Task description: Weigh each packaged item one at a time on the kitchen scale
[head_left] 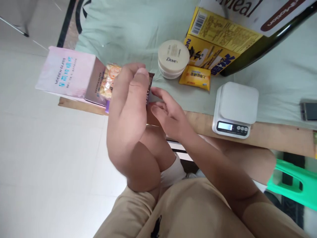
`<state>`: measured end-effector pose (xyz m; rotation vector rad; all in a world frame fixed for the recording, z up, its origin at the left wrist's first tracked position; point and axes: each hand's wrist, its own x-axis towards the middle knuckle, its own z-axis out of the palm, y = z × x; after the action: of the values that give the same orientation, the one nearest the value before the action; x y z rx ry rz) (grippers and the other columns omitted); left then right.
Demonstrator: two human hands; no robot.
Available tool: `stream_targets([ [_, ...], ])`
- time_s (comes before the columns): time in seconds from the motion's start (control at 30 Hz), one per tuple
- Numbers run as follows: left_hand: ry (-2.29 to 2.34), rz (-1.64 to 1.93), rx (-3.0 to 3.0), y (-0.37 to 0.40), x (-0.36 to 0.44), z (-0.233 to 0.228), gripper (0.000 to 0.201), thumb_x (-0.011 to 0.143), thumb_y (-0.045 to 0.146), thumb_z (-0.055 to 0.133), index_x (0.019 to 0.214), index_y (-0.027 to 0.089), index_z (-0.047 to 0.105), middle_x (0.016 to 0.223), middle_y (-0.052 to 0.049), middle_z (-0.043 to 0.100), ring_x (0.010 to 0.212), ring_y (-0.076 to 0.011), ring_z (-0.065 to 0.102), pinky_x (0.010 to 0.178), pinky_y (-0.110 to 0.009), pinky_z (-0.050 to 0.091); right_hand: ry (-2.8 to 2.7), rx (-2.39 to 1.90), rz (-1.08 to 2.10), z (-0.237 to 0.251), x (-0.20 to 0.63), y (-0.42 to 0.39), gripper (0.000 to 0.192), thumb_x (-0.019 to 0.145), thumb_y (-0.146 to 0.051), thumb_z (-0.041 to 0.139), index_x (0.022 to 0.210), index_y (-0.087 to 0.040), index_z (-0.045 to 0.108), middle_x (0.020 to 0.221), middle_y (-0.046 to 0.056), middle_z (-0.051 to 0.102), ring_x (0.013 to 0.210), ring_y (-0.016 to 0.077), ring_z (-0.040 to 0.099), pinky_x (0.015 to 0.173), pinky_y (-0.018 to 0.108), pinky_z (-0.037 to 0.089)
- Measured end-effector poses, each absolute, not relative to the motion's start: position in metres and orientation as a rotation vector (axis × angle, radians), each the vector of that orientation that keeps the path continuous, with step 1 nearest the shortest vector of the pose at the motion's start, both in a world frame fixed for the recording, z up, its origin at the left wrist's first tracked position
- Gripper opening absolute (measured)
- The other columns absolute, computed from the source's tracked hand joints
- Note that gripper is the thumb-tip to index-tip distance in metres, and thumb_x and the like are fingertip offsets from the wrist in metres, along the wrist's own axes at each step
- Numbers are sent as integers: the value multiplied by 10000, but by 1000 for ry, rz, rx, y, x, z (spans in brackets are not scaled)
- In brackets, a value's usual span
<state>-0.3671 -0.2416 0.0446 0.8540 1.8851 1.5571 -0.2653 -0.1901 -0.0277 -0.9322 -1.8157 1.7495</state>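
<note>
My left hand (128, 105) is closed around a dark brown packet (150, 81) with light lettering, and its back hides most of the packet. On the packet's right edge rest the curled fingertips of my right hand (169, 115); how firmly they grip is partly hidden. Just left of my left hand is a clear-wrapped snack packet (106, 86) with an orange print, partly covered by the hand. It stands against a pink and grey glass box (68, 74) lying at the table's left end. A bit of something purple (107, 106) shows below the snack.
Right of my hands stand a round Dove tub (173, 58), a yellow soap packet (195, 77), a yellow box (210, 43) and a large oatmeal package (260, 13). A dark green bottle (247, 58) lies behind. A white kitchen scale (236, 109) is nearer the wooden edge, a phone-like object (309, 111) further right.
</note>
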Motion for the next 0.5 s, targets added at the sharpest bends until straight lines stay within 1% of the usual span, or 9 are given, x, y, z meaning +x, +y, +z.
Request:
stream_targets([
  [0.1, 1920, 1527, 734, -241, -367, 47, 183, 1023, 359, 544, 948, 249, 670, 1032, -4, 667, 1044, -157, 612, 926, -295, 485, -1803, -914, 1779, -30, -270, -189, 495, 1013, -460, 567, 1486, -316, 536, 1510, 17, 628, 1273, 200, 675, 1136, 381, 590],
  [0.2, 1909, 1485, 805, -241, -371, 45, 206, 1015, 417, 580, 950, 263, 701, 1006, -4, 705, 976, -168, 624, 888, -316, 503, -1750, -905, 1778, -29, -271, -189, 466, 991, -454, 592, 1421, -274, 609, 1507, 27, 640, 1317, 210, 657, 1178, 379, 567],
  [0.3, 1864, 1428, 875, -241, -372, 45, 223, 1003, 473, 603, 974, 287, 723, 1008, -19, 740, 976, -192, 647, 867, -326, 527, -1644, -819, 1767, -26, -263, -189, 431, 985, -421, 581, 1374, -242, 627, 1477, 38, 669, 1309, 205, 671, 1189, 387, 566],
  [0.4, 1789, 1353, 1003, -239, -362, 49, 192, 1016, 439, 585, 1028, 307, 725, 1086, -14, 762, 1042, -193, 682, 925, -321, 538, -1582, -777, 1704, -22, -244, -188, 400, 991, -440, 573, 1345, -259, 619, 1447, 33, 690, 1323, 207, 674, 1180, 404, 576],
  [0.47, 1736, 1312, 1083, -235, -351, 52, 204, 1020, 435, 578, 1087, 303, 717, 1162, -9, 762, 1093, -186, 692, 953, -314, 540, -1547, -806, 1636, -19, -225, -186, 374, 991, -460, 584, 1314, -274, 620, 1408, 31, 708, 1299, 208, 688, 1137, 407, 605],
  [0.5, 1714, 1284, 1122, -232, -344, 53, 224, 1018, 447, 576, 1107, 293, 712, 1166, -11, 760, 1105, -185, 693, 955, -310, 543, -1530, -829, 1592, -18, -214, -186, 358, 989, -467, 593, 1292, -279, 623, 1384, 31, 717, 1279, 208, 697, 1115, 406, 618],
])
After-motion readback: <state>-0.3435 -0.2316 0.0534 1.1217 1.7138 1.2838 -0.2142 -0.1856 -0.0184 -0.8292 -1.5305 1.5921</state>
